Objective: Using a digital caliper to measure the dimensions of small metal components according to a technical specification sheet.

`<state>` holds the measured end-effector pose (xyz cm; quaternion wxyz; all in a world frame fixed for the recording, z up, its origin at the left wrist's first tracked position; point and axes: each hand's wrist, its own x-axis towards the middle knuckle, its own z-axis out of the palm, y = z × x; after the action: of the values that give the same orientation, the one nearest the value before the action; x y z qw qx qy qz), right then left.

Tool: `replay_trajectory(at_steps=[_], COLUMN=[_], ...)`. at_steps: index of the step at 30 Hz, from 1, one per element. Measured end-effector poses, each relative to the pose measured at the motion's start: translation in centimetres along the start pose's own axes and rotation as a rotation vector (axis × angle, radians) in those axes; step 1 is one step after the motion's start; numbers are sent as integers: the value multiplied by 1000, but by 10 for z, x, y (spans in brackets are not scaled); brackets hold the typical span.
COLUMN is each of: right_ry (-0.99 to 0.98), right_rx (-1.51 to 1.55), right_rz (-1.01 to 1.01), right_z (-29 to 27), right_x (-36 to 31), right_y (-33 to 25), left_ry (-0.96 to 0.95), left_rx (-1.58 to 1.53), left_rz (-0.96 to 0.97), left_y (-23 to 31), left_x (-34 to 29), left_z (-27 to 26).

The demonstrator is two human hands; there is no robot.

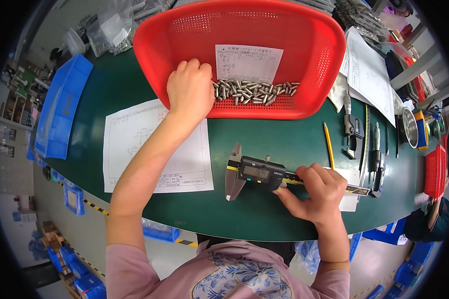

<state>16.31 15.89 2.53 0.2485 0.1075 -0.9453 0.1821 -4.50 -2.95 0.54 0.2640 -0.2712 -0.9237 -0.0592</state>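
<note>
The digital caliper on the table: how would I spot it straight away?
Start at the big red basket on the green table, then look just below it. The digital caliper lies there under the right hand. Unlike the other gauges further right, it has a grey display and yellow scale.

A digital caliper (pixel 257 173) lies flat on the green table, its steel jaws pointing toward the person at its left end, a black display housing in the middle and a yellow-marked beam running right under the right hand. A red perforated plastic basket (pixel 304 45) sits further back, tilted open toward the person. Along its lower wall lies a loose heap of small silvery metal pins (pixel 254 92), with a white paper slip (pixel 248 62) just above them.
</note>
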Motion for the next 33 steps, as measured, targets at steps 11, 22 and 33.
replay_trajectory(at_steps=[11,22,33], right_ry=[81,-22,-83], right_rx=[27,-43,-52], right_rz=[28,18,-28], right_z=[4,7,7], right_x=[-2,3,2], right_y=[4,6,1], left_ry=[-207,-395,-330], left_rx=[-1153,-1676,-1715], left_rz=[-361,-545,-614], left_y=[16,25,28], left_x=[-47,-94,-100], left_z=[-33,-59,-58])
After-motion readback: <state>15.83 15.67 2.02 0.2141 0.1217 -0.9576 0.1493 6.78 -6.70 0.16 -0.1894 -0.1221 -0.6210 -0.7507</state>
